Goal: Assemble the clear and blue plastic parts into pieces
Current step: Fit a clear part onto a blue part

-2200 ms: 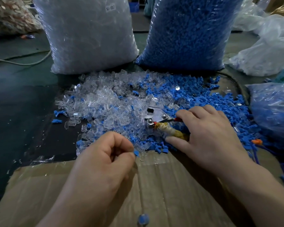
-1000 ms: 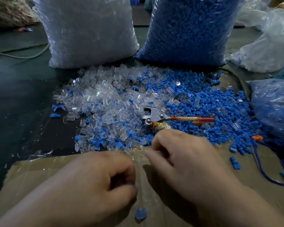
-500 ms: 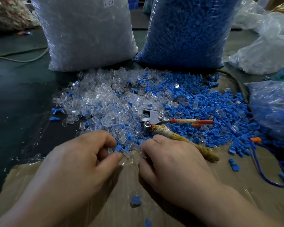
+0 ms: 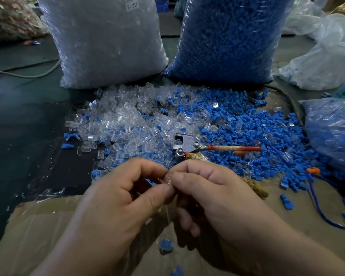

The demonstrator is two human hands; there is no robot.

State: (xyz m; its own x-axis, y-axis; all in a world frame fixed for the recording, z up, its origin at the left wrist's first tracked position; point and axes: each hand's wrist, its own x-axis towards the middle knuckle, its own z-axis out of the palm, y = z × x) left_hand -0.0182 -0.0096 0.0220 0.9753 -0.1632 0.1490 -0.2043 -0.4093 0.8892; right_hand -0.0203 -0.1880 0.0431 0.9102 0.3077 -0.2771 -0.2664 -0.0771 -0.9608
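Observation:
A heap of loose clear plastic parts [image 4: 127, 126] spreads over the left of the work surface and runs into a heap of blue plastic parts [image 4: 257, 126] on the right. My left hand [image 4: 124, 196] and my right hand [image 4: 213, 194] meet over the cardboard [image 4: 38, 226] in front of the heaps. Between their fingertips both pinch one small clear part [image 4: 168, 178]. A thin clear strand hangs down from it to an assembled blue piece [image 4: 166, 244] dangling below my hands.
Pliers [image 4: 189, 146] with a red handle lie on the heaps behind my hands. A large bag of clear parts [image 4: 108, 40] and a large bag of blue parts [image 4: 227, 36] stand at the back. A smaller bag of blue pieces [image 4: 333, 132] sits at right.
My right hand left the pliers and came to the front of the heap. Both hands picked there, then rose together and now pinch a clear part between them.

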